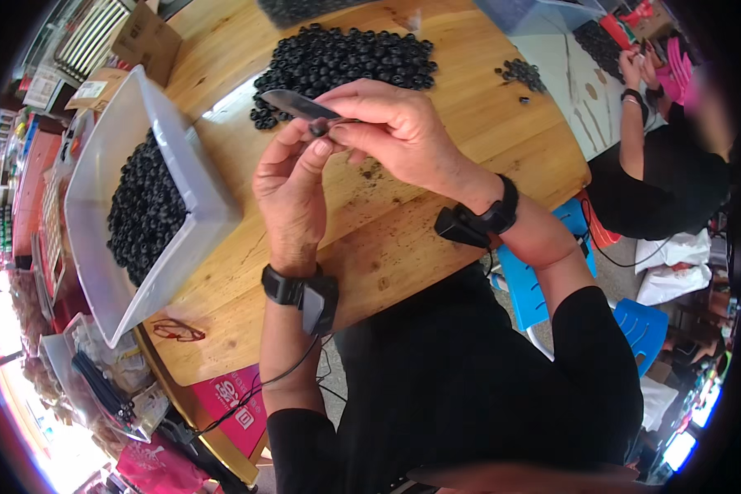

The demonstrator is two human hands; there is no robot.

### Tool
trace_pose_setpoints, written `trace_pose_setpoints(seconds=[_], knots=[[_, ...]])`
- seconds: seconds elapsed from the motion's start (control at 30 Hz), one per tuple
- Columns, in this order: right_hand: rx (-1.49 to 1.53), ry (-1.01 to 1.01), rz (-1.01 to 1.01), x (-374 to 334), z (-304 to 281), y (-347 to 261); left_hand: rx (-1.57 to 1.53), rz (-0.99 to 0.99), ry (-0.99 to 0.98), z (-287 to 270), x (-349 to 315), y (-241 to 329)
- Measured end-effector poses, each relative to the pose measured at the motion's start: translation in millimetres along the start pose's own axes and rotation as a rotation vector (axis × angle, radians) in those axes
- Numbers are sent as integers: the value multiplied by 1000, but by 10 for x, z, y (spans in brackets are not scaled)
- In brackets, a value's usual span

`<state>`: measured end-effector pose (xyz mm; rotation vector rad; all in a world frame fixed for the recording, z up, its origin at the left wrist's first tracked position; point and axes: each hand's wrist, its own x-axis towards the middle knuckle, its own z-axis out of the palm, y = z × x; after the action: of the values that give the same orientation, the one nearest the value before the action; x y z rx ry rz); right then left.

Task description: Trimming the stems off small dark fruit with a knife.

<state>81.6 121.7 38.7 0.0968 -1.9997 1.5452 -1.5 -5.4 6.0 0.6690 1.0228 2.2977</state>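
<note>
Over the wooden table, my left hand (292, 181) pinches a small round black piece (319, 127) between thumb and fingertips. My right hand (399, 132) is closed on a small knife (298, 105), its blade pointing left just above that piece. The knife's handle is mostly hidden in my fingers. Beyond both hands lies a wide pile of small round black pieces (350, 62), several showing a hole in the middle. On the left, a clear plastic bin (86, 214) stands tilted and holds many more of these black pieces (146, 214).
Dark crumbs (375, 173) lie on the wooden table (370, 235). Red-framed glasses (178, 330) rest near its left front edge. A smaller heap of pieces (523, 74) is at the far right. Another person (634, 148) works beside a white table. Blue chairs (523, 284) stand at right.
</note>
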Motion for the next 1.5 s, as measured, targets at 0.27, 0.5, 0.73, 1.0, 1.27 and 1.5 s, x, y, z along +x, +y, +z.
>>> trace_pose_setpoints(seconds=[0.27,0.5,0.73,1.0,1.27,1.5], knots=[[221,-3,185,49,-81,89,120,-7,-35,-31,10,29],[176,-24,105,28,-68,-16,154,18,18,-30,13,16],[58,-87,156,8,-65,33,129,8,-7,-65,-13,-48],[173,-76,263,61,-155,65,24,-19,-45,-6,-21,-59],[114,-73,153,26,-64,76,67,9,-56,-85,-4,-79],[210,-104,292,58,-207,22,39,4,-105,-42,-21,-79]])
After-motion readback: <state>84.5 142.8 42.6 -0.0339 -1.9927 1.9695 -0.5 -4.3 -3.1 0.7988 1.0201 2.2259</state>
